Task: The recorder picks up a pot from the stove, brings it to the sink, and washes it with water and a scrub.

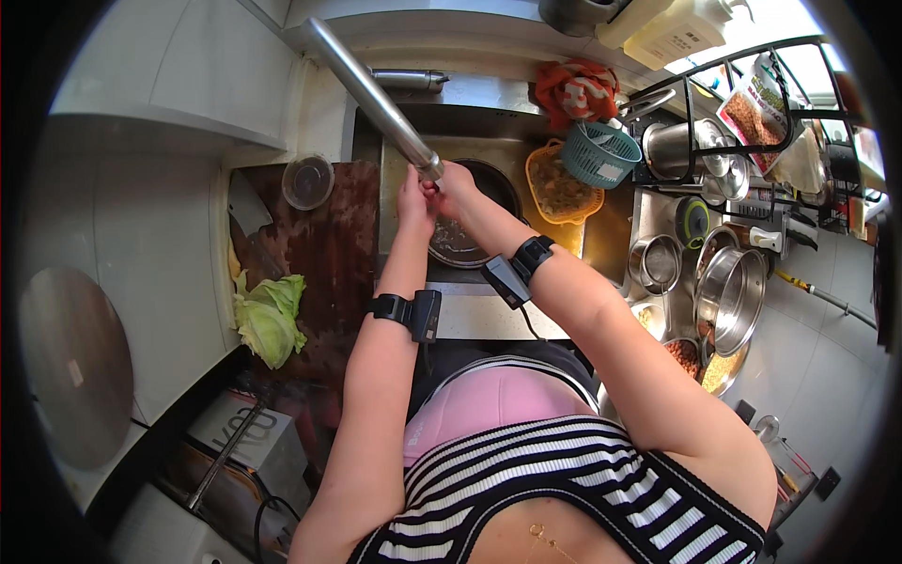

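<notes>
My left hand (414,206) and my right hand (456,187) meet under the mouth of a steel tap spout (373,95), above the sink (607,240). Their fingers overlap, and the spout's end partly covers them. Nothing is visibly held, though the space between the palms is hidden. Beneath them, a dark round pan (461,248) in the basin contains water. To its right, an orange plastic basket (533,185) holds brownish food pieces. A teal plastic basket (599,156) leans over that basket's edge. Each forearm wears a black strap with a small device.
A wet dark cutting board (331,282) at left bears a cleaver (248,197), a clear round plastic container (308,182) and a piece of cabbage (271,321). Steel bowls (733,303) and a strainer (655,264) stand at right, below a black rack (740,149). An orange cloth (576,90) lies behind the sink.
</notes>
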Tool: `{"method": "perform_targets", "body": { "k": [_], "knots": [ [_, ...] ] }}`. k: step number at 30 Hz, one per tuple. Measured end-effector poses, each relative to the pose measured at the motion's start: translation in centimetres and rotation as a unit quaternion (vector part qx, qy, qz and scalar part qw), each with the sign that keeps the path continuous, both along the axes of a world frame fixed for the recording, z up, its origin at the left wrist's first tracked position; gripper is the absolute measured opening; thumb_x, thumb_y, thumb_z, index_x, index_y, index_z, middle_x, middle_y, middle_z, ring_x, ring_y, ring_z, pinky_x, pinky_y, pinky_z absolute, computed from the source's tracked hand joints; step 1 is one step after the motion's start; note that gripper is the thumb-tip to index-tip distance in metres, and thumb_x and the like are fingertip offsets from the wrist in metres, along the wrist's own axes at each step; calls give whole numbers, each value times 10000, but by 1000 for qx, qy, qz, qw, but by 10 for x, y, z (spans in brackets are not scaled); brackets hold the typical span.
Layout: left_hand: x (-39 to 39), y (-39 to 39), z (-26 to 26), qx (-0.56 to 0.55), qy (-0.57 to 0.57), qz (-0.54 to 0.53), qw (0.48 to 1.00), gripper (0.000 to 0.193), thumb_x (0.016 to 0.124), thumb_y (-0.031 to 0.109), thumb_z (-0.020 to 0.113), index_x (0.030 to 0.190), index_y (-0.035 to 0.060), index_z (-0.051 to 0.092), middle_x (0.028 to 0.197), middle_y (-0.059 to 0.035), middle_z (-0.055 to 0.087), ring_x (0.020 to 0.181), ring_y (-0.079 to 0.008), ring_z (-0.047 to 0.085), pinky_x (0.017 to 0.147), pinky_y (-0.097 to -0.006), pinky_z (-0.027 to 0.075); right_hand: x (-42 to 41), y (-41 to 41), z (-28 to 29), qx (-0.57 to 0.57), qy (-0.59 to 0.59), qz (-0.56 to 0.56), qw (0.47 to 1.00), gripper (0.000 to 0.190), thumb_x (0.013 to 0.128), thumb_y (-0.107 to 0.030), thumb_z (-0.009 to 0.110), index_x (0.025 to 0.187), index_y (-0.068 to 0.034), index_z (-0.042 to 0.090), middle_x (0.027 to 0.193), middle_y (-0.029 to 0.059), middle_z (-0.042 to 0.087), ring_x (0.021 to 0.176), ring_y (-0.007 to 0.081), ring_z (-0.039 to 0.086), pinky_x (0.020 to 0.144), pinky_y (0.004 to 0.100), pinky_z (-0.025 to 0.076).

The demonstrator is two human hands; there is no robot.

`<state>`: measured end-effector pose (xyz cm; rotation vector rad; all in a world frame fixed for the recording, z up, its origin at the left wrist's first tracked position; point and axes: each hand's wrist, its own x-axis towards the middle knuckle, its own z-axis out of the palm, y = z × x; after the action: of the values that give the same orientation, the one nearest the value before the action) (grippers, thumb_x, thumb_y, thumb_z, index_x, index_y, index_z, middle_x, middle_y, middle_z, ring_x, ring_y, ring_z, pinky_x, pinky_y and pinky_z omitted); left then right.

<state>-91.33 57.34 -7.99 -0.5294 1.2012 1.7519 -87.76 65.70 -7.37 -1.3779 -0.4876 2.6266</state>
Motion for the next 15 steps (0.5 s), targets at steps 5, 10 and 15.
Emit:
{"method": "perform_targets", "body": {
  "k": [5,10,15],
  "knots": [
    [30,8,-1,145,-114,142,972,325,913,383,405,929,99,563,889,-64,596,800,-195,589,677,-330,517,-14,-10,-2,18,-72,-61,995,194,816,-17,379,678,-65,506,593,55,476,435,154,412,384,268,343],
    [25,27,8,187,-167,165,954,527,897,506,375,1060,28,527,968,-167,589,858,-310,589,754,-377,525,-9,-7,1,172,-45,-3,984,123,828,-137,563,746,-46,547,626,58,511,522,145,480,481,256,431],
    [27,30,2,148,-155,153,965,483,896,473,392,1057,41,537,986,-138,598,868,-259,597,793,-351,506,2,-1,29,106,-78,77,988,141,811,-104,542,863,1,620,811,120,617,735,222,582,628,341,470]
  ]
}}
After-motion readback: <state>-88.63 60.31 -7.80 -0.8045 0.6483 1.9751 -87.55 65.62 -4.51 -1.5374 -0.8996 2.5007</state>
